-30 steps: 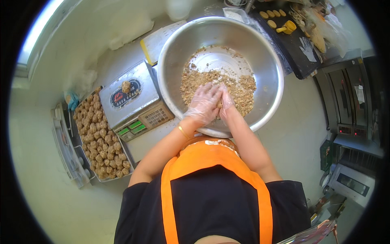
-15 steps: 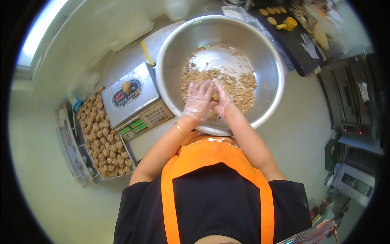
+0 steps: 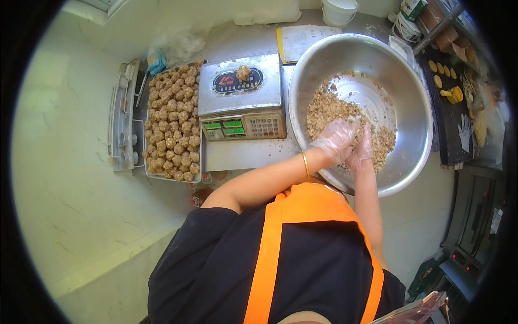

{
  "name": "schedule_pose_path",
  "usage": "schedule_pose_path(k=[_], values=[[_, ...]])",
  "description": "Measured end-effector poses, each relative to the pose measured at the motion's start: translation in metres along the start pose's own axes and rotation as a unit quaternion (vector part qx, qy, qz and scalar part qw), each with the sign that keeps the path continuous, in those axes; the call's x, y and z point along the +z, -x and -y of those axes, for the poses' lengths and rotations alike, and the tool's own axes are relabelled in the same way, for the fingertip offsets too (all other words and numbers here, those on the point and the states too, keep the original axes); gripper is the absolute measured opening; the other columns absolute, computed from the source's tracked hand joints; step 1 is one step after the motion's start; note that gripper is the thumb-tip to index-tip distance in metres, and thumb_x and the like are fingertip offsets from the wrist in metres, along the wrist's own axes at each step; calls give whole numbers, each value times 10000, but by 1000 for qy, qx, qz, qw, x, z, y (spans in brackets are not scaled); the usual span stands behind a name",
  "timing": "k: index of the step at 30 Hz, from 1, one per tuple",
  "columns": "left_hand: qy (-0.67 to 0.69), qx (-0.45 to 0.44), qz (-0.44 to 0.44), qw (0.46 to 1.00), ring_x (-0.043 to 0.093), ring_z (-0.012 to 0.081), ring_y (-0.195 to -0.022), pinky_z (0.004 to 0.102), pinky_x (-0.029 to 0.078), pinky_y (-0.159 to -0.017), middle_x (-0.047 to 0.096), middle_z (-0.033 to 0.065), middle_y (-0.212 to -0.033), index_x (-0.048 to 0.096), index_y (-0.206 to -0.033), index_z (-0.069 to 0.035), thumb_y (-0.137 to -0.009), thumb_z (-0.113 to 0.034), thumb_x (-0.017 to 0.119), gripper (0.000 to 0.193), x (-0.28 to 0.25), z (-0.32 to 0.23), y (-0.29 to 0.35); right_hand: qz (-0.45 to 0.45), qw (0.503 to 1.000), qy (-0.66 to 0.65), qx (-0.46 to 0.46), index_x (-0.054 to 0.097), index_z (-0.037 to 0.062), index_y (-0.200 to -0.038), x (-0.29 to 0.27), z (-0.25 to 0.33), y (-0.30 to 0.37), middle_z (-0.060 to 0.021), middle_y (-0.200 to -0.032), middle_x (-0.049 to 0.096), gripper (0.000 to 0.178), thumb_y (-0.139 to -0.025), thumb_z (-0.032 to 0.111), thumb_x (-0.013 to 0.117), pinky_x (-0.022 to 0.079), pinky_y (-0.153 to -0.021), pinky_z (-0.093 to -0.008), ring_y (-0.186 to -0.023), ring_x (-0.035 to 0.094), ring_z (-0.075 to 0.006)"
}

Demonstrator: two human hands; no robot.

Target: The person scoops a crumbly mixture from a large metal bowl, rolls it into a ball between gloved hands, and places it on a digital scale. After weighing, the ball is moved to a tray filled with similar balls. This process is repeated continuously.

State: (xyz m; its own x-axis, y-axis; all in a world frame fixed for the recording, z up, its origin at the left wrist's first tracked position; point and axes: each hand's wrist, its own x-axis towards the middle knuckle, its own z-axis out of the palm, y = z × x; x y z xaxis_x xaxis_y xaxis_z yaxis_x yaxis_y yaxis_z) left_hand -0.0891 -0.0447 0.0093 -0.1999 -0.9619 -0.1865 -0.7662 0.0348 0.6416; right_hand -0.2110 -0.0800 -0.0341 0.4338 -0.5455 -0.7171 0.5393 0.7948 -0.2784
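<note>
Both my hands are low in a large steel bowl, wearing clear plastic gloves and pressed close together. My left hand curls over some of the crumbly nut mixture, its fingers bent toward the other palm. Against it, my right hand is cupped with its fingers up. What lies between the palms is mostly hidden. Left of the bowl stands a digital scale, with one rough brown ball on its plate. A tray beyond it is piled with similar balls.
A blue-green cloth and a crumpled plastic bag lie behind the tray. Papers and a white bucket are behind the bowl. At right, a dark board carries round pieces, a yellow mould and a glove.
The view has swung left, so bowl, scale and tray appear further right. My hands stay together in the bowl, the left one now more curled over the mixture.
</note>
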Motion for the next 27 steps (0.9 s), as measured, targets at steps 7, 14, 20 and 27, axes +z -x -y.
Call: schedule_pose_path(k=[7, 14, 20, 27], values=[[-155, 67, -77, 983, 555, 384, -1176, 507, 407, -1041, 623, 192, -1200, 589, -1344, -81, -770, -388, 800, 685, 8, 27, -2, 6, 999, 12, -31, 472, 47, -1467, -23, -11, -29, -195, -1468, 479, 785, -946, 621, 595, 451, -1112, -492, -1336, 486, -353], [-206, 180, -209, 939, 509, 330, -1234, 516, 361, -1122, 557, 83, -1293, 655, -1243, -108, -798, -249, 764, 479, 29, 35, 6, -96, 988, 50, -110, 657, 88, -1070, -14, -21, -42, -95, -1012, 703, 344, -1023, 404, 529, 575, -856, -392, -909, 674, -232], [-182, 165, -173, 954, 476, 335, -1327, 517, 277, -1206, 579, 108, -1338, 587, -1341, -29, -813, -220, 757, 587, 26, 19, 17, -62, 988, 32, -136, 659, 71, -1120, -8, -25, -24, -109, -1037, 714, 372, -1045, 390, 482, 567, -911, -404, -952, 688, -260], [-54, 86, -115, 988, 561, 349, -1206, 568, 238, -1211, 659, 127, -1170, 487, -1463, -61, -762, -299, 857, 828, 12, 36, 19, 18, 997, 59, 36, 462, 73, -1476, -4, -11, 11, -178, -1485, 462, 809, -987, 717, 428, 523, -1036, -480, -1227, 576, -335]])
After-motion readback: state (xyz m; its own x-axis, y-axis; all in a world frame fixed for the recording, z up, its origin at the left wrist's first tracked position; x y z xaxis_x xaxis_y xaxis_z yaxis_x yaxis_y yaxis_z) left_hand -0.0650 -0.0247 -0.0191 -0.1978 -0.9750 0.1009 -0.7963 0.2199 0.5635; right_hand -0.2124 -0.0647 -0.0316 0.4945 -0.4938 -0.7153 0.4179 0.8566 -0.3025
